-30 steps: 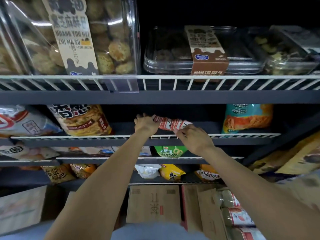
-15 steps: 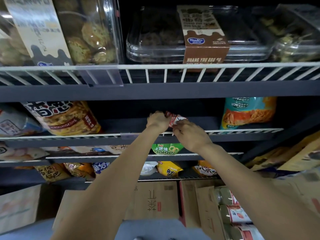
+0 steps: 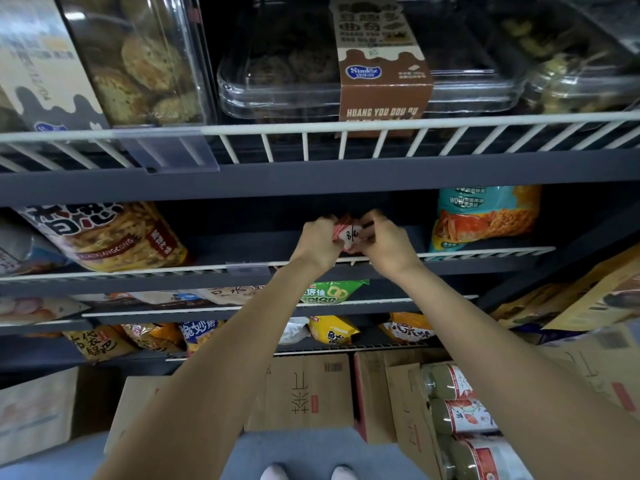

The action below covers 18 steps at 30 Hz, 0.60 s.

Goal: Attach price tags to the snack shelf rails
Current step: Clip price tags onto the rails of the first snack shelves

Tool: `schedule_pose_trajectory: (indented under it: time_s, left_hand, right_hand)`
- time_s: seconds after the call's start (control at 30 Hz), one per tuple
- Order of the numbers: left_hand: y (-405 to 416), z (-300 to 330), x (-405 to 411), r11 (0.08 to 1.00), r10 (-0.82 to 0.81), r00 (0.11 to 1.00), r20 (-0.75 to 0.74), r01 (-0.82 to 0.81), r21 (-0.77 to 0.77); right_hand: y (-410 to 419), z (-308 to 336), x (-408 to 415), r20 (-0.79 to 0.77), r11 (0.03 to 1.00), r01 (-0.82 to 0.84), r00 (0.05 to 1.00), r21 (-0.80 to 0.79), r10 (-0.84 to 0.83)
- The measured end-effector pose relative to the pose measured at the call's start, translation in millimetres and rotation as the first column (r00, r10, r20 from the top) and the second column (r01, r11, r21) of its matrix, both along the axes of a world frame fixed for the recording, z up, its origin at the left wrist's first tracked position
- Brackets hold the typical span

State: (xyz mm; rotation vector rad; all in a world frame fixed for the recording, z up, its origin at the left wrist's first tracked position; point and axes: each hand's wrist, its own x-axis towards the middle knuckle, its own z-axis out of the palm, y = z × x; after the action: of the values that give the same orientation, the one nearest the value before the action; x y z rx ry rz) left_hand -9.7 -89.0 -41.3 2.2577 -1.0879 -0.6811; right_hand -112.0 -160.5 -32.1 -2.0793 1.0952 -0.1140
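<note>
Both hands have closed in on each other since the earlier frames, and the red-and-white tag strip that was stretched out between them is now bunched into a small wad; camera has also tipped up a bit.

Head view: left hand (image 3: 317, 242) and right hand (image 3: 384, 245) meet above the second-shelf wire rail (image 3: 485, 252), fingers of both curled and pinching the price tags (image 3: 347, 233) from either side. Tags sit between the fingertips, just above the rail, not touching it as far as I can tell. A white face with handwritten marks shows between the thumbs; writing too small to read. Clear tag holder (image 3: 247, 270) is clipped on the same rail, left of the left fingers and below them. Another, larger clear holder (image 3: 166, 148) hangs on the top-shelf rail, well up-left of the fingers. Teal chip bag (image 3: 485, 216) stands to the right of the right fingers.

Step, my read: separating or picking one tag off the bundle; nothing attached at this spot yet. Next move likely calls for one hand keeping the bundle while the other pinches a single tag free, carries it down-left to the holder on the rail and slides it in flat.
</note>
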Motion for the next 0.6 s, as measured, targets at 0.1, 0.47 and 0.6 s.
schedule_pose_trajectory:
  time_s: [0.1,0.47,0.6]
  left_hand:
    - [7,8,0,0.998,-0.005,1.000,-0.013,0.004,-0.058]
    - [84,47,-29,0.992,-0.028,1.000,0.014,0.029,-0.122]
    - [129,61,-52,0.986,-0.031,0.981,0.192,0.062,-0.157]
  right_hand:
    - [0,-2,0,-0.015,0.993,0.078,0.997,-0.085,-0.079]
    - [73,51,-12,0.342,0.789,0.054,0.881,0.612,-0.326]
    - [113,79,-18,0.318,0.498,-0.014,0.785,0.867,-0.532]
